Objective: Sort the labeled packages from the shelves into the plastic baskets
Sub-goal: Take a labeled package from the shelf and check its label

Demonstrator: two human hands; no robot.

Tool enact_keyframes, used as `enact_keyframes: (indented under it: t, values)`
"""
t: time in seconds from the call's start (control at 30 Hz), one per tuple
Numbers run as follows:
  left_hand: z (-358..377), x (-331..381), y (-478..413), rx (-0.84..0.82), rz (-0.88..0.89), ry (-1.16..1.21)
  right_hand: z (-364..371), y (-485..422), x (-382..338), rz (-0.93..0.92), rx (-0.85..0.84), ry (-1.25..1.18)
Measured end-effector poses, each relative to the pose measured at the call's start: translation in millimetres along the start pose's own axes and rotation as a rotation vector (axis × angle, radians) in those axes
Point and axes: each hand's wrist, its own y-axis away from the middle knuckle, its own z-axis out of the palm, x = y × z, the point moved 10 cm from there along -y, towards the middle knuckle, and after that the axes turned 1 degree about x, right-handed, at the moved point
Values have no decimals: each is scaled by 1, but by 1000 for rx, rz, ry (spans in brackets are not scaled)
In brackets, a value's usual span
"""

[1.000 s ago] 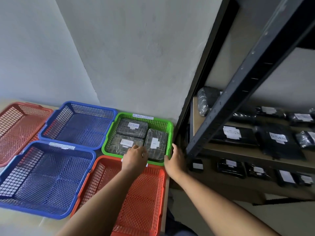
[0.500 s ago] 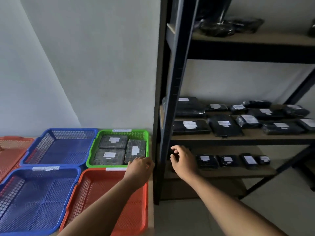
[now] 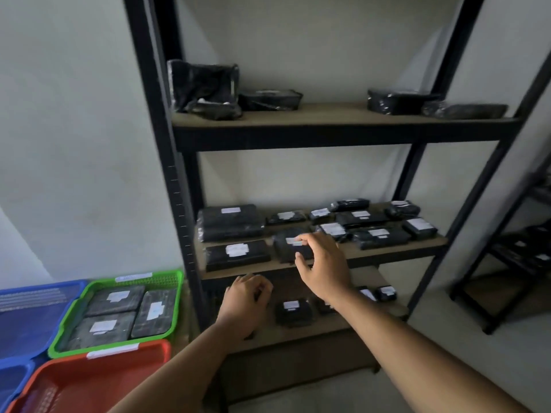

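Note:
Several black packages with white labels lie on the middle shelf point(image 3: 387, 251) of a black rack. My right hand point(image 3: 323, 265) hovers with spread fingers just in front of one of them, a black labeled package point(image 3: 287, 247); it holds nothing. My left hand point(image 3: 246, 302) hangs lower, fingers loosely curled and holding nothing, in front of the lower shelf point(image 3: 298, 333), beside a small black package point(image 3: 293, 312). At the lower left a green basket point(image 3: 176, 296) holds three labeled packages.
Blue baskets point(image 3: 32, 311) and a red basket point(image 3: 98, 380) sit beside the green one. The top shelf point(image 3: 328, 114) carries more black packages. A black upright post point(image 3: 167, 162) stands between baskets and shelves. A second dark rack point(image 3: 518, 251) is at the right.
The view has swung right and up from the baskets to the rack. Both hands left the green basket; my right hand rose to the middle shelf, my left moved to the lower shelf.

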Motion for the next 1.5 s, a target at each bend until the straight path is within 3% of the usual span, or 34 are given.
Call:
enact_keyframes:
  t: [0.17, 0.37, 0.67, 0.8, 0.97, 1.13, 1.27, 1.4, 1.5]
  values:
    - [18, 131, -42, 115, 156, 30, -103, -36, 44, -139, 44, 80]
    - [-11, 268, -102, 261, 311, -36, -202, -92, 84, -192, 97, 93]
    - [-63, 377, -177, 385, 450, -158, -283, -172, 122, -235, 255, 46]
    - [-68, 401, -216, 333, 488, -236, -296, -206, 140, -227, 262, 69]
    - [-59, 400, -280, 151, 419, -312, -309, -259, 152, -219, 250, 180]
    - [-50, 392, -322, 21, 340, -221, -308, -311, 172, -165, 91, 261]
    - [-39, 375, -338, -30, 295, -90, -296, -349, 210, 31, -59, 259]
    - [-37, 368, -340, -8, 319, -134, -278, -378, 253, 256, -208, 195]
    - [-37, 367, -342, 1, 309, -124, -267, -390, 274, 324, -311, 278]
